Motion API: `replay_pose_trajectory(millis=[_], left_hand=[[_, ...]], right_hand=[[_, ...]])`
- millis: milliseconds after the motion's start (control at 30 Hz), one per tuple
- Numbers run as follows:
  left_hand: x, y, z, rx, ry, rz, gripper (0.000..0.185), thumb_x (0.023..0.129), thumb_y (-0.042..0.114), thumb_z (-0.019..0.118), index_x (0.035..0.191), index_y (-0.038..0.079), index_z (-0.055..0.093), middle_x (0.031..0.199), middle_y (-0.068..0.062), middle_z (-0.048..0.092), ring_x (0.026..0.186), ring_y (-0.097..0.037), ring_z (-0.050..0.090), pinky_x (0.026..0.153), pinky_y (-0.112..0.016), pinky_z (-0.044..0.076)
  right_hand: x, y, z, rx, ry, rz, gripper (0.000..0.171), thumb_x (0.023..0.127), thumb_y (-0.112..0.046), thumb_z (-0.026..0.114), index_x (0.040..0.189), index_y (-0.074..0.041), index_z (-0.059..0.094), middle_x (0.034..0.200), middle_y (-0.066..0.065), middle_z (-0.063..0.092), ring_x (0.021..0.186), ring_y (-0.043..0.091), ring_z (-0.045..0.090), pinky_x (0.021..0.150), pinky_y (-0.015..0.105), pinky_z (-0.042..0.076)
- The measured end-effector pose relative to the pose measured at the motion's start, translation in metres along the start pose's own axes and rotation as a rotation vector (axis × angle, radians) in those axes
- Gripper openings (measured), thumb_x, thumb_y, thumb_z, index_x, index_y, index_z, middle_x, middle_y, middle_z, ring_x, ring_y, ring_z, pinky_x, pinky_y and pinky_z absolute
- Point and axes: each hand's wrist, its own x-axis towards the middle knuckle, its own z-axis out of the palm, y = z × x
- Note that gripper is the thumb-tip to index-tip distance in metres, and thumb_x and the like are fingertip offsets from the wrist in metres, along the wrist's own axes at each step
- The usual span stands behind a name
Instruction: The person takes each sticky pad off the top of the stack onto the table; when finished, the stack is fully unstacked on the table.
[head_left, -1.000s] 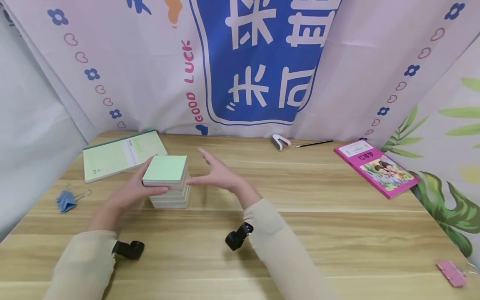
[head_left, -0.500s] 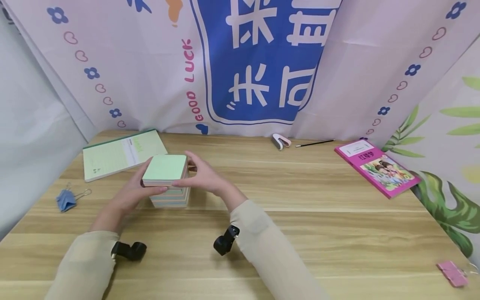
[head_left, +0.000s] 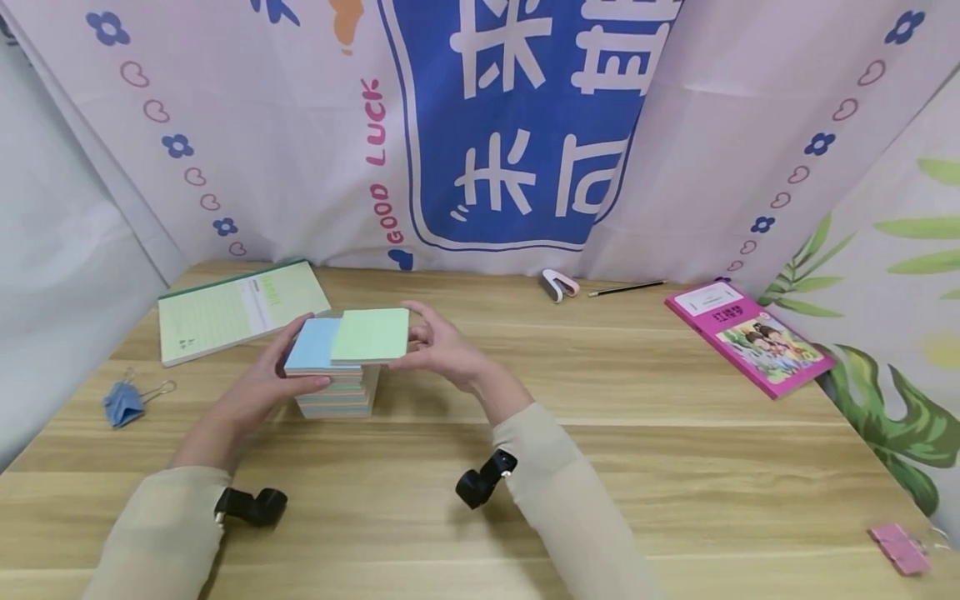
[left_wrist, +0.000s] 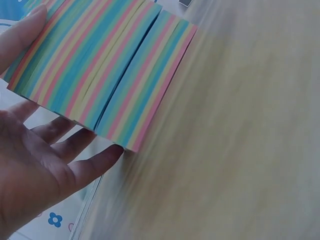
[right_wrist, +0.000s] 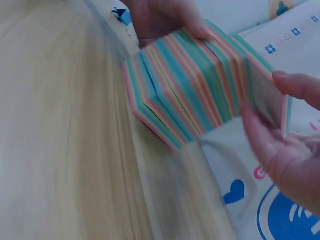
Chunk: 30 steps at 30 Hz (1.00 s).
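A tall striped stack of square note pads (head_left: 337,407) stands on the left part of the table, its exposed top sheet blue. My left hand (head_left: 258,383) grips it from the left, thumb on the near side. In the left wrist view, the fingers (left_wrist: 97,162) lie along another side of the stack (left_wrist: 100,65). A thin green note pad (head_left: 371,335) juts out to the right over the top of the stack. My right hand (head_left: 450,354) pinches its right edge between thumb and fingers; the right wrist view shows the pad's grey-looking underside.
Behind the stack lies a green notebook (head_left: 240,308), with a blue binder clip (head_left: 123,404) left of it. Farther right are a stapler (head_left: 558,285), a black pencil (head_left: 626,288) and a pink book (head_left: 750,337). A pink binder clip (head_left: 900,548) is near the right edge.
My right hand came in to the stack, took hold of the top green pad and slid it rightward, uncovering the blue sheet below. My left hand stayed on the stack.
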Motion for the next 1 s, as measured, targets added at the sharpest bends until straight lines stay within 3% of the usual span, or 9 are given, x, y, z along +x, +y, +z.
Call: replay_pose_trajectory(millis=[133,267,467,600,800,1000], left_hand=[[0.0,0.002,-0.001,0.033,-0.003,-0.014,0.089,0.078,0.007,0.062,0.14,0.019,0.0,0.139,-0.017,0.008,0.118,-0.03,0.02,0.094,-0.032,0.028],[0.0,0.003,-0.002,0.05,-0.005,-0.021,0.09,0.077,0.009,0.063,0.14,0.02,-0.001,0.14,-0.017,0.007,0.118,-0.031,0.02,0.095,-0.05,0.018],[0.0,0.002,-0.003,0.048,0.005,-0.036,0.09,0.078,0.009,0.063,0.139,0.023,-0.001,0.138,-0.018,0.01,0.116,-0.031,0.022,0.095,-0.05,0.019],[0.0,0.001,-0.004,0.044,0.002,-0.039,0.09,0.078,0.009,0.063,0.139,0.023,-0.002,0.139,-0.018,0.006,0.118,-0.033,0.018,0.095,-0.052,0.016],[0.001,-0.001,-0.004,0.049,0.004,-0.037,0.091,0.077,0.01,0.063,0.139,0.021,-0.002,0.14,-0.018,0.005,0.119,-0.034,0.017,0.095,-0.053,0.015],[-0.001,-0.003,-0.002,0.025,0.003,-0.034,0.09,0.077,0.009,0.062,0.139,0.02,-0.002,0.139,-0.019,0.006,0.118,-0.034,0.018,0.095,-0.052,0.015]], right_hand=[[-0.011,0.0,-0.02,0.132,-0.033,-0.003,0.083,0.069,0.023,0.052,0.135,-0.015,0.019,0.117,0.024,0.044,0.1,0.03,0.05,0.081,0.036,0.043],[-0.019,0.006,-0.045,0.199,-0.025,-0.008,0.085,0.069,0.026,0.048,0.136,-0.018,0.019,0.121,0.026,0.039,0.097,0.03,0.051,0.079,0.036,0.044],[-0.015,0.02,-0.077,0.311,0.049,0.051,0.086,0.07,0.026,0.044,0.136,-0.023,0.019,0.124,0.024,0.038,0.086,0.027,0.055,0.077,0.033,0.045],[-0.004,0.027,-0.087,0.35,0.1,0.112,0.09,0.069,0.025,0.044,0.138,-0.025,0.016,0.129,0.023,0.033,0.091,0.03,0.053,0.081,0.034,0.043],[0.019,0.038,-0.085,0.339,0.116,0.195,0.093,0.071,0.026,0.042,0.139,-0.026,0.005,0.135,0.022,0.022,0.104,0.036,0.046,0.082,0.035,0.042],[0.043,0.045,-0.076,0.305,0.155,0.252,0.093,0.072,0.026,0.042,0.139,-0.028,0.009,0.139,0.017,0.018,0.099,0.031,0.05,0.077,0.033,0.045]])
